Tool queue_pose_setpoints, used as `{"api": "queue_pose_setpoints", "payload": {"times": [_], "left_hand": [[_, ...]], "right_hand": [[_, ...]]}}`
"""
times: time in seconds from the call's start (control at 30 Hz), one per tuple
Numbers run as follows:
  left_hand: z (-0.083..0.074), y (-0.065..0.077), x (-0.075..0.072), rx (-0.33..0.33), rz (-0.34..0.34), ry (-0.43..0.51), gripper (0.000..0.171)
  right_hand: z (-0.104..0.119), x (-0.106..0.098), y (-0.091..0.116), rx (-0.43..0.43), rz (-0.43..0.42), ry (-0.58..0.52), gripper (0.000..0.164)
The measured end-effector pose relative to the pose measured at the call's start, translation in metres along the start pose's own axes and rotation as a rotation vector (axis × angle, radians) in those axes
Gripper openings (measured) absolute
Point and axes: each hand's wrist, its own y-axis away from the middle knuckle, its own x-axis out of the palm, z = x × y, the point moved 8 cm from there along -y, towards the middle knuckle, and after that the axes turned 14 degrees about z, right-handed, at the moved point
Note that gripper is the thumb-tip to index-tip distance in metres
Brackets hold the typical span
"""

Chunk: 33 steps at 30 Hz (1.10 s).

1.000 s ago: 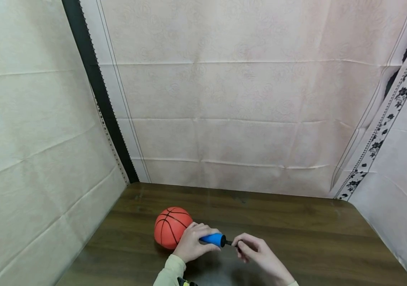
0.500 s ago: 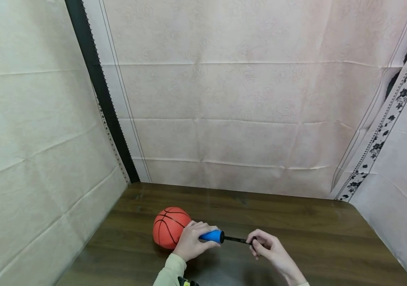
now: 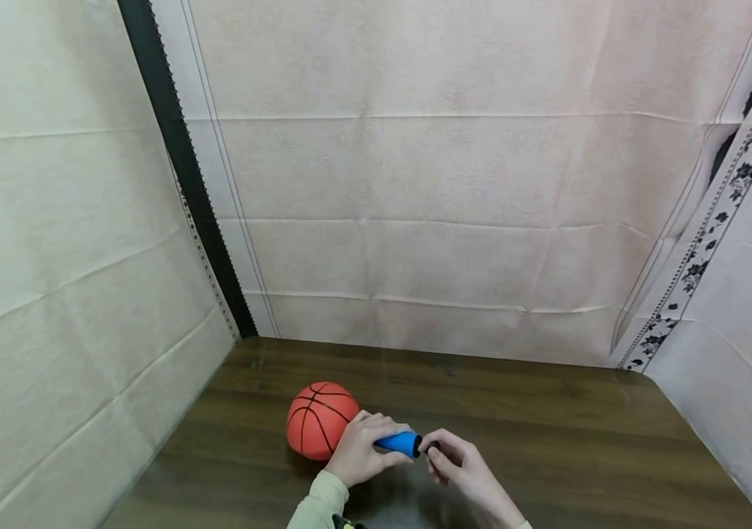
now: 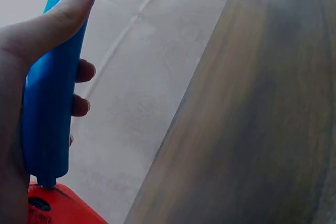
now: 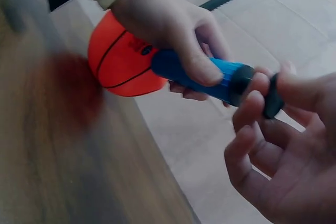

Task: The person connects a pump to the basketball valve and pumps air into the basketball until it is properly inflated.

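Observation:
A small orange-red basketball [image 3: 318, 425] with black lines sits on the wooden table. My left hand [image 3: 363, 452] grips the blue barrel of a hand pump [image 4: 51, 103], whose nozzle end meets the ball in the left wrist view. With thumb and fingers, my right hand [image 3: 458, 466] pinches the pump's black handle [image 5: 273, 97]. The handle stands close against the black cap of the barrel, so the rod is hardly visible. In the right wrist view the ball [image 5: 118, 59] shows beyond the left hand, at the pump's far end.
The brown wood-grain table [image 3: 548, 426] reaches back to a pale cloth wall [image 3: 416, 257]. More cloth hangs at the left [image 3: 85, 294] and right [image 3: 739, 330], the right one with a black floral border.
My right hand first drew the handle out to the right, baring the black rod, then pushed it back left to the barrel. The left hand and the ball shifted only slightly.

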Motion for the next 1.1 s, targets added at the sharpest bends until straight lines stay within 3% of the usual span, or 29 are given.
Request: {"api": "queue_pose_setpoints", "payload": {"times": [0.23,0.4,0.53,0.63,0.9,1.1], "left_hand": [[0.006,0.002,-0.004,-0.010,0.000,0.024,0.037],[0.010,0.004,-0.014,-0.046,-0.050,0.008,0.038],[0.011,0.004,-0.017,-0.059,-0.053,0.023,0.039],[0.010,0.005,-0.017,-0.069,-0.039,0.028,0.038],[0.006,0.002,-0.014,-0.077,-0.015,0.015,0.038],[0.001,-0.001,-0.004,-0.060,0.000,0.011,0.039]], "right_hand": [[0.007,-0.013,0.015,0.183,0.038,-0.041,0.037],[0.030,-0.030,0.034,0.056,0.043,-0.022,0.033],[0.043,-0.037,0.047,-0.052,0.046,0.012,0.026],[0.042,-0.039,0.049,-0.079,0.049,0.016,0.021],[0.036,-0.026,0.032,-0.188,0.098,-0.020,0.019],[0.018,-0.009,0.011,-0.130,0.063,-0.048,0.018]]}}
